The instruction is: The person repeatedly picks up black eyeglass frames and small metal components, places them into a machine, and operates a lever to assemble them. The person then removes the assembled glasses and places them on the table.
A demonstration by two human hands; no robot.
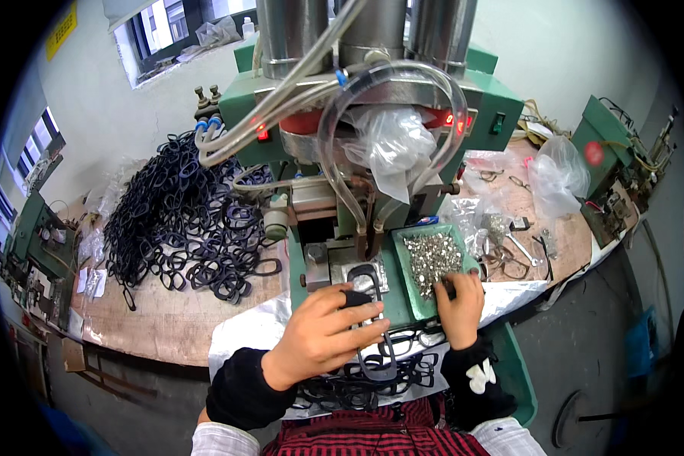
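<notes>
A dark eyeglass frame (381, 371) is in my left hand (323, 334), held with its length pointing away from me. Its far rim reaches the metal fixture under the green press (361, 182). A black cover wraps a finger of this hand. My right hand (461, 310) is at the near right corner of a green tray (404, 285) filled with small silvery metal parts (433, 262). Its fingertips are drawn together among the parts; anything between them is too small to make out. More dark eyeglass frames (334, 391) lie on a pale sheet at my lap.
A large heap of dark eyeglass frames (182, 205) covers the bench to the left. On the right bench lie a wrench (524, 249), plastic bags (558, 171) and loose frames. Clear hoses (327, 114) loop in front of the press. A green bin (520, 380) stands by my right side.
</notes>
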